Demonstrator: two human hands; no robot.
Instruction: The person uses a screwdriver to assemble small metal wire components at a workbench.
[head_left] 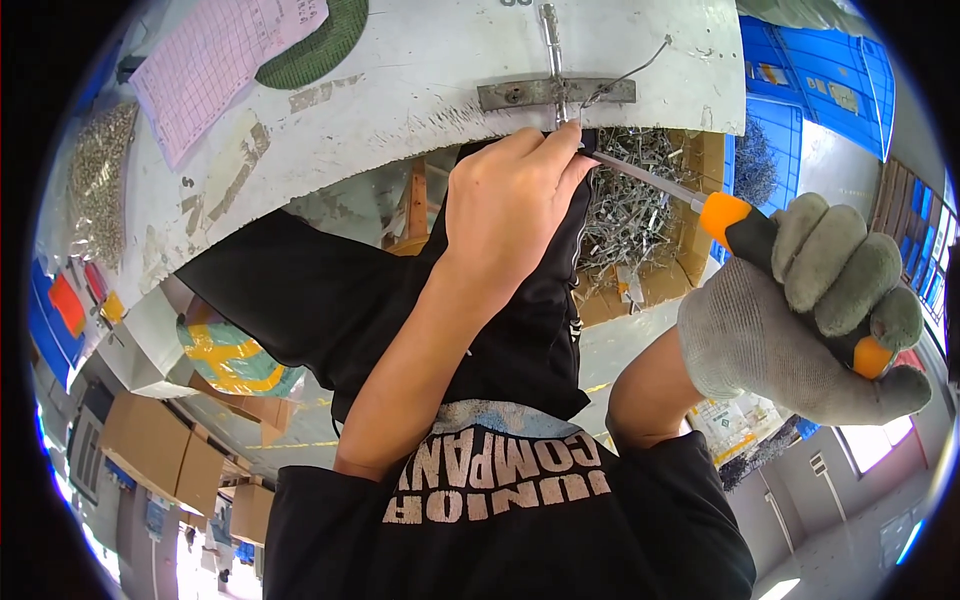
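Observation:
My bare left hand (512, 190) is at the table's near edge, its thumb and fingers pinched together. What lies between the fingertips is mostly hidden. They meet the near end of a shiny metal rod (553, 45), which crosses a flat dark metal bar (515, 94) on the tabletop. A thin twisted wire (640, 66) sticks up beside the bar. My right hand (800, 300), in a grey glove, is closed around the orange and black handle of a file (650, 180). The file's slim metal blade slants up and left, its tip close to my left fingertips.
Below the table edge, a cardboard box (705, 215) holds a heap of small metal pieces (630, 215). Blue bins (800, 60) stand at the right. On the white table (400, 130) lie a pink printed sheet (215, 70), a green round pad (325, 45) and a bag of small parts (97, 185).

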